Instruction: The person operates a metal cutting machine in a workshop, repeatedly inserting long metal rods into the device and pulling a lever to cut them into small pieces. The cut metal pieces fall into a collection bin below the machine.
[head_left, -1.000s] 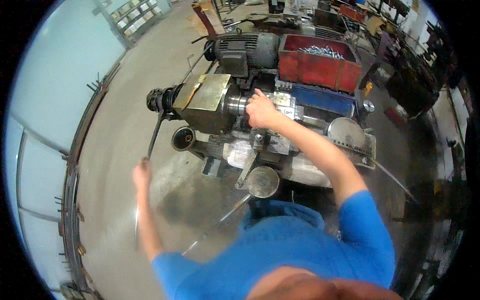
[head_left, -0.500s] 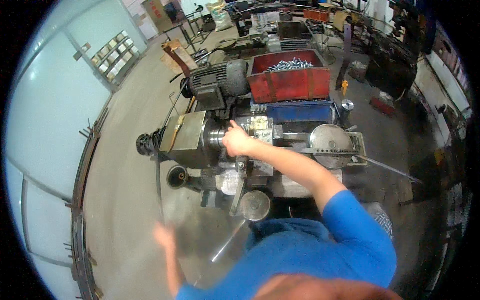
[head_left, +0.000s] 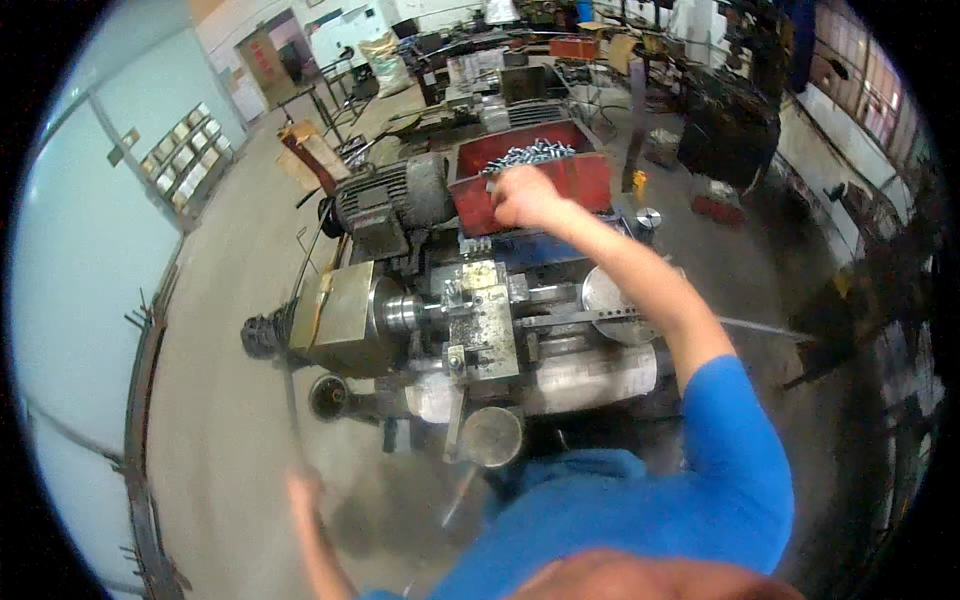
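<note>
Our right hand (head_left: 525, 198) curls at the red bin (head_left: 474, 205), just beside the metal parts (head_left: 538, 152) in it; we cannot tell if it holds any. Our left hand (head_left: 305, 490) blurs at the lever (head_left: 291, 405), grip unclear; red writing on the far panel (head_left: 262, 60) is unreadable to us.

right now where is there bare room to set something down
Bare: the floor between the dark rail and left hand; the metal cover, right of its brush. Crowded: around the red bin, where metal pieces, right hand and motor bunch up.
</note>
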